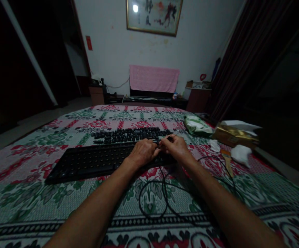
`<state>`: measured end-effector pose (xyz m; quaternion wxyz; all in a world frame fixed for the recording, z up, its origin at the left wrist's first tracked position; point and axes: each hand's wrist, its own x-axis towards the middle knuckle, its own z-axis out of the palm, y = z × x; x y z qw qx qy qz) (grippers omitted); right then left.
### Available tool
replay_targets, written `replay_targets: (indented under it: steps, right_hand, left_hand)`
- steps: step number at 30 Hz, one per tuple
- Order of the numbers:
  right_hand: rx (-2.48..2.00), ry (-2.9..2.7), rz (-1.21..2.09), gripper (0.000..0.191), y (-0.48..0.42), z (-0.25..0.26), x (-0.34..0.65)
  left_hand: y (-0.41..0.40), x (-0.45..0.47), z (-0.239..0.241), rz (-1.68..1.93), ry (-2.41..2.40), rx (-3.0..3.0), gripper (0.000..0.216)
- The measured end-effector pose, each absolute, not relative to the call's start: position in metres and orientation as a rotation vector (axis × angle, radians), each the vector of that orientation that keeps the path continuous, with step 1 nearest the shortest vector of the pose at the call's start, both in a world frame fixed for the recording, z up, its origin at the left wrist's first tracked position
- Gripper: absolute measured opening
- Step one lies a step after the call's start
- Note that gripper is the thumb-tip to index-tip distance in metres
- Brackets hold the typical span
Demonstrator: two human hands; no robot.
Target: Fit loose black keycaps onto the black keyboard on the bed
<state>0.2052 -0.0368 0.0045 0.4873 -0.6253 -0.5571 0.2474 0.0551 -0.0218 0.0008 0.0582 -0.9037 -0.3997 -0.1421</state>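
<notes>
A black keyboard with its keycaps taken off lies on the flowered cloth, slightly slanted. Behind its back edge is a long pile of loose black keycaps. My left hand is over the keyboard's right part, its fingers curled inward. Close against it, my right hand has its fingers pinched together. Something small and dark shows between the fingertips of both hands, too dim to name. The hands cover much of the keyboard's right end. A black cable lies in loops in front of the keyboard.
To the right are a green tissue pack, a golden box, a flat brush and crumpled white tissue. A pink cloth hangs over a screen by the far wall.
</notes>
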Motion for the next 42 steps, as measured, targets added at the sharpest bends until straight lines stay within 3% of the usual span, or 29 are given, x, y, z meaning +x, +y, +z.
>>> replay_targets:
  steps: [9,19,29,37,42]
  right_hand:
    - [-1.66,-1.504,0.45,0.014,-0.039,0.003,0.204]
    - [-1.674,-1.288,0.696,0.013,-0.036,0.005,0.21]
    - [-1.389,-1.14,0.772,0.013,-0.04,0.022,0.218]
    - [-1.702,-1.798,0.114,0.018,-0.044,0.006,0.218]
    - [-1.721,-2.041,0.001,0.026,-0.048,0.001,0.206]
  left_hand:
    - [-0.027,0.06,-0.005,-0.328,-1.246,-2.706,0.036]
    - [-0.028,0.062,-0.002,-0.287,-1.278,-2.719,0.038]
    - [-0.024,0.05,-0.001,-0.421,-1.236,-2.799,0.034]
    - [-0.017,0.045,-0.005,-0.51,-1.493,-2.659,0.032]
    - [-0.018,0.043,-0.007,-0.542,-1.649,-2.501,0.032]
